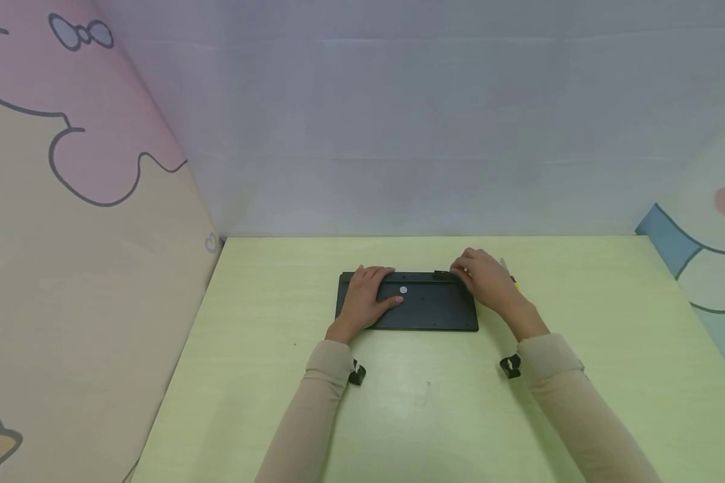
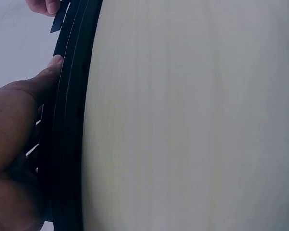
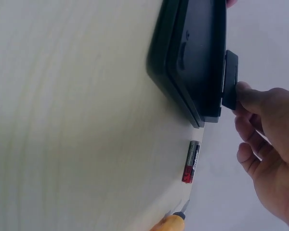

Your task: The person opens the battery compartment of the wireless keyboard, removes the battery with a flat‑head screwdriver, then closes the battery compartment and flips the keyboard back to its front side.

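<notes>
A slim black keyboard [image 1: 438,312] lies underside up on the table, with a round pale sticker on its back. My left hand [image 1: 365,295] rests across its left part, thumb spread over the back and fingers at the far edge. At the far right edge, my right hand [image 1: 485,278] pinches a small flat black cover [image 3: 230,79] between thumb and fingers. That cover stands tilted at the keyboard's edge in the right wrist view; whether it is fully detached I cannot tell. An AA battery [image 3: 190,162] in red and black lies beside the keyboard's right end.
A tool with a yellow handle [image 3: 169,223] and a pointed metal blade lies right of the keyboard, partly behind the right hand in the head view. The pale yellow table [image 1: 266,402] meets a grey-white wall [image 1: 423,134] at the back and printed panels at the sides.
</notes>
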A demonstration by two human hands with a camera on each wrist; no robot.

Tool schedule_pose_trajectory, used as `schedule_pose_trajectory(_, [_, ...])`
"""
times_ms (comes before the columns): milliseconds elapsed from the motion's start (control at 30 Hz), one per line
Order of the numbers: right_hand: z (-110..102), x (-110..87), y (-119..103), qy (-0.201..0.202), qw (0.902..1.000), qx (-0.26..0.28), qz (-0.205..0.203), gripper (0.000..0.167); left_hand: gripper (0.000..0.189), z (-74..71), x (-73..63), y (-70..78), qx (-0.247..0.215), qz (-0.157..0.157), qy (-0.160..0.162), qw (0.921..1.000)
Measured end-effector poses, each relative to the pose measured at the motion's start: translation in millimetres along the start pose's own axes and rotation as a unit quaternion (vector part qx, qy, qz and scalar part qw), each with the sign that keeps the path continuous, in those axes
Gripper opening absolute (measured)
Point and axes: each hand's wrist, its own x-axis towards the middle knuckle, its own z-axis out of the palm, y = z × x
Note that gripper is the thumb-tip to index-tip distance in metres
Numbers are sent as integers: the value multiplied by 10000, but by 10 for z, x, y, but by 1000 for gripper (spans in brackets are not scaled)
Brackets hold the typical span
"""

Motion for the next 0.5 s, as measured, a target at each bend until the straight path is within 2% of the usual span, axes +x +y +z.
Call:
schedule_pose_trajectory(267, [30, -14, 19, 102, 9999, 23, -99, 15, 67, 20, 5, -7, -16, 40, 67, 10000])
schedule_pose_trajectory(500, [81, 1, 58, 203, 9994, 165, -247, 14, 67, 22, 16, -16, 21, -38, -29, 10000])
